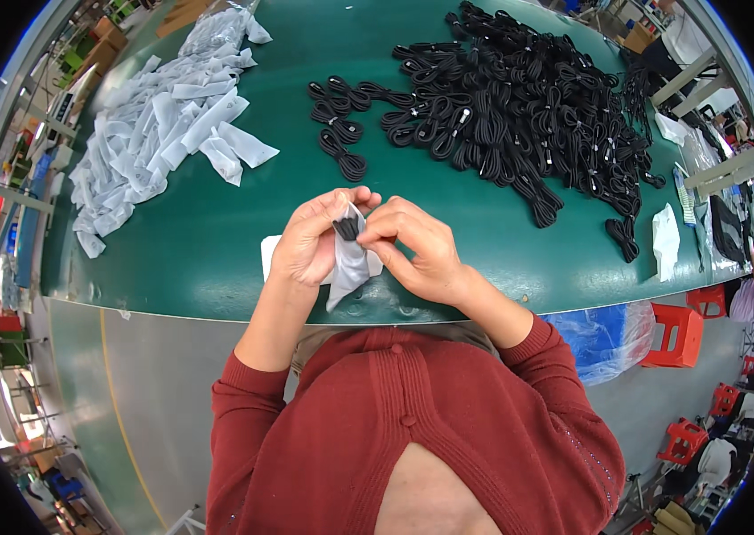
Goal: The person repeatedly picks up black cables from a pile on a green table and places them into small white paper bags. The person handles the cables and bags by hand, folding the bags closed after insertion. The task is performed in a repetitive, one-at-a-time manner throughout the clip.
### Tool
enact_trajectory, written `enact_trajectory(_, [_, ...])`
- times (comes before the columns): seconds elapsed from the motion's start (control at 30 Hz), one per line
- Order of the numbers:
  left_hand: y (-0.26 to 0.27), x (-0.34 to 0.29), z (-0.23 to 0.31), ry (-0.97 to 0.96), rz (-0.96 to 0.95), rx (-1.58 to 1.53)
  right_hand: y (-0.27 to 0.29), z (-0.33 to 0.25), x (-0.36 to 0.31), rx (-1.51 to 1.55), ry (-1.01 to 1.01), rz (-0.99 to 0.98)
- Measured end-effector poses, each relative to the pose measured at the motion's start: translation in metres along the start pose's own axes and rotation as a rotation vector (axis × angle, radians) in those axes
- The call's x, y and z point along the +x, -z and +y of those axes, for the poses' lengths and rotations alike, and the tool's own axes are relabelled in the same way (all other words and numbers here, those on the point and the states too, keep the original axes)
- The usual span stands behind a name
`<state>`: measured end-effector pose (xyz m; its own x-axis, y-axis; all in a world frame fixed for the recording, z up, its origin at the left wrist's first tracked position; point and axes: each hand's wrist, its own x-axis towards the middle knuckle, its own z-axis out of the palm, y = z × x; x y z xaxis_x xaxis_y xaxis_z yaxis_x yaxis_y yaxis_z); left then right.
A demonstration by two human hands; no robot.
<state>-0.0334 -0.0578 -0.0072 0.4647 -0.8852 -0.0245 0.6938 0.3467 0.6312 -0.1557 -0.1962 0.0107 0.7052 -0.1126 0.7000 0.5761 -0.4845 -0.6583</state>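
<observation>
Between my hands, near the front edge of the green table, is a translucent white bag [349,270] with a bundled black cable [347,228] showing in its upper end. My left hand [306,241] has its fingers closed on the bag's upper side. With thumb and fingers pinched, my right hand [417,245] grips the bag's opening beside the cable. White sheets or bags [270,254] lie flat beneath my hands. Several loose coiled cables [341,153] lie just beyond. How far the cable reaches into the bag is hard to see.
A large heap of coiled black cables [520,107] covers the back right of the green table [217,259]. White bags [150,138] are piled at the left. At the right lies a white packet [665,241]. Below the table edge are a blue plastic-wrapped bundle [600,339] and a red stool [676,336].
</observation>
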Motion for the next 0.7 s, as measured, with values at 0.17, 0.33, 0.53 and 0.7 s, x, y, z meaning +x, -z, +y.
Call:
enact_trajectory(0.17, [0.001,-0.003,-0.006,0.046,-0.036,0.011,0.01,-0.008,0.012,0.006,0.0,0.016])
enact_trajectory(0.33, [0.012,-0.005,-0.045,-0.222,0.24,0.243,-0.013,0.014,-0.011,-0.116,-0.125,0.181])
enact_trajectory(0.53, [-0.012,-0.034,-0.066,-0.766,-0.23,1.498,-0.02,0.059,-0.061,-0.457,-0.4,0.277])
enact_trajectory(0.7, [-0.008,-0.038,-0.079,-0.479,-0.421,1.788,-0.005,0.07,-0.056,-0.472,-0.469,0.303])
